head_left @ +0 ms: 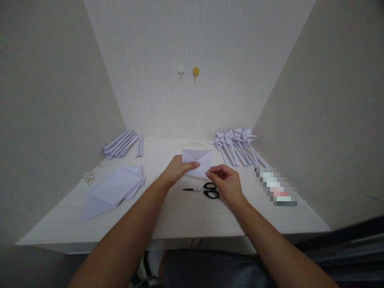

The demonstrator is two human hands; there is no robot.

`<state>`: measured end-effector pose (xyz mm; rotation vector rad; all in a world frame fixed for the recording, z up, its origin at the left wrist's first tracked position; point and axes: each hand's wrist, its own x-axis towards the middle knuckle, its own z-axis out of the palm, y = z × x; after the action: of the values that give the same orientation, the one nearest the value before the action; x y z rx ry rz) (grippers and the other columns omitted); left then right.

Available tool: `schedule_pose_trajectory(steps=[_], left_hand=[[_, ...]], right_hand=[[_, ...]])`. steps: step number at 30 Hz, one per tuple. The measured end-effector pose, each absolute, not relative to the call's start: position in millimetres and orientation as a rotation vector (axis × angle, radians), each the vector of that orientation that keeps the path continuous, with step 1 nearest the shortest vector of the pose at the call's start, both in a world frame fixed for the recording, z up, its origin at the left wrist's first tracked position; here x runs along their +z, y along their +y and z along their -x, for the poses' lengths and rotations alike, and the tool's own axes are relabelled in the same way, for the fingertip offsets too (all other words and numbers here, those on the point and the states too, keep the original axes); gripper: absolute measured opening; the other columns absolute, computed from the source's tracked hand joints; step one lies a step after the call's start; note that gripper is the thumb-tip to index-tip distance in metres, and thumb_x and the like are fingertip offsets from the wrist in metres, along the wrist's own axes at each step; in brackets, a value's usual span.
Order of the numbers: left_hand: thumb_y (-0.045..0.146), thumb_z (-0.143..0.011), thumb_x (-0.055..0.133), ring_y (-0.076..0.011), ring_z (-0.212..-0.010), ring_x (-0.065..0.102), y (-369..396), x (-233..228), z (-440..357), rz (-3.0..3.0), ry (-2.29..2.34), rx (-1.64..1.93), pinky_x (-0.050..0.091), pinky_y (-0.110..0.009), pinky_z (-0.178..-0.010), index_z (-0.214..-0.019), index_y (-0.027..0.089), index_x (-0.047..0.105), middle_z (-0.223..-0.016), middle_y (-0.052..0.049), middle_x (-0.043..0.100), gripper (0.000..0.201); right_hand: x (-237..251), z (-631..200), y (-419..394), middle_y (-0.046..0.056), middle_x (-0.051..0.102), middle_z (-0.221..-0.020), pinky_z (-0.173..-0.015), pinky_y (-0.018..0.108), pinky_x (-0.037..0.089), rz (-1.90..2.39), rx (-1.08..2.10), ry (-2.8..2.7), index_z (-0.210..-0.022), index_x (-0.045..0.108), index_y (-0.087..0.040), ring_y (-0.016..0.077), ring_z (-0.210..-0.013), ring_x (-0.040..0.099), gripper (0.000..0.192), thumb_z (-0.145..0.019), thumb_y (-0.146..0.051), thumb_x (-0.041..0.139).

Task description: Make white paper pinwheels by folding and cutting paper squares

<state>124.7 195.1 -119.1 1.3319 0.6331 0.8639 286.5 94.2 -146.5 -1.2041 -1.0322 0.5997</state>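
Both hands hold a small white folded paper above the middle of the pale table. My left hand pinches its left side with the thumb on top. My right hand grips its lower right corner between the fingertips. Creases cross the paper's face. Black-handled scissors lie shut on the table just below the paper, between my wrists.
A pile of white folded sheets lies at the left. Rolled paper sticks sit at the back left, and several paper pinwheels at the back right. A blurred flat object rests at the right. Walls close in on three sides.
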Motion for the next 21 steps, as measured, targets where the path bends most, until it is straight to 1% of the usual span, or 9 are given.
schedule_pose_trajectory(steps=[12, 21], left_hand=[[0.032, -0.059, 0.087, -0.0291, -0.09, 0.073, 192.4, -116.4, -124.5, -1.33, 0.608, 0.865, 0.054, -0.041, -0.089, -0.095, 0.011, 0.077, -0.1, -0.013, 0.08, 0.043], [0.034, -0.058, 0.089, -0.0296, -0.092, 0.073, 193.3, -118.7, -124.9, -1.325, 0.596, 0.888, 0.053, -0.042, -0.091, -0.098, 0.012, 0.078, -0.1, -0.012, 0.08, 0.047]], right_hand=[[-144.0, -286.0, 94.3, 0.002, 0.072, -0.065, -0.056, 0.028, 0.049, 1.193, 0.622, -1.009, -0.07, 0.072, -0.02, 0.0166, -0.058, 0.063, 0.023, -0.061, -0.036, 0.086], [-145.3, -285.5, 94.4, 0.001, 0.071, -0.064, -0.054, 0.028, 0.047, 1.192, 0.626, -1.004, -0.071, 0.071, -0.021, 0.0158, -0.057, 0.06, 0.022, -0.063, -0.036, 0.086]])
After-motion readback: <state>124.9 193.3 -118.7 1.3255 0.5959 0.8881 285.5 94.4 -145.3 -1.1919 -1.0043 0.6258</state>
